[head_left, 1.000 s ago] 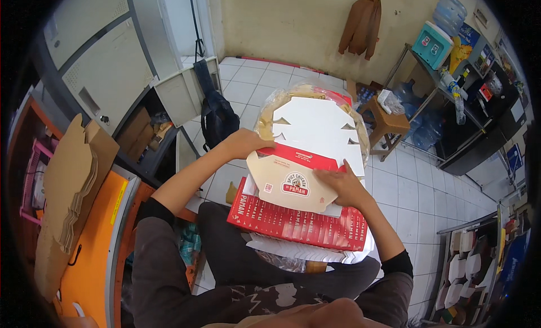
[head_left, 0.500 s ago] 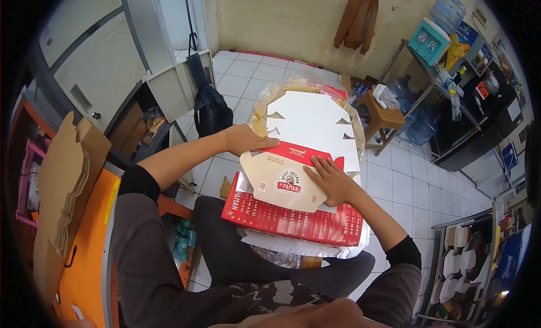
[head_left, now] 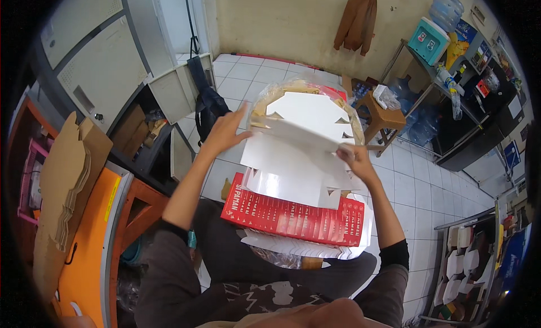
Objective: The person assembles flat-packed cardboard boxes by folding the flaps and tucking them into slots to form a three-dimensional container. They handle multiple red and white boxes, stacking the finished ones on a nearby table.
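- White cardboard box blank point(head_left: 293, 170), printed red on its other side, held flat and face-down over the lap, above a red-sided stack of like blanks point(head_left: 293, 218) resting on the knees.
- Left hand point(head_left: 225, 130) at the blank's upper left corner, fingers spread and laid against the edge rather than closed on it.
- Right hand point(head_left: 354, 159) on the blank's right edge, thumb and fingers pinching the card.
- Judged step: blank turned white side up and being squared between both hands, no flap folded yet.
- Next move, by judgement: calls for keeping one hand as an anchor while the other creases a notched side flap along its score; needs even pressure so the thin card bends at the line and not across the panel.
- Beyond the lap, a plastic-wrapped bundle of white blanks point(head_left: 307, 111) lying on the tiled floor point(head_left: 428, 187), just past the held sheet.
- Further out: wooden stool point(head_left: 383, 116) to the right, dark backpack point(head_left: 209, 105) to the left, brown jacket point(head_left: 356, 19) hanging on the far wall.
- At the left rim, orange counter point(head_left: 90, 238) with a pile of brown cardboard pieces point(head_left: 62, 181).
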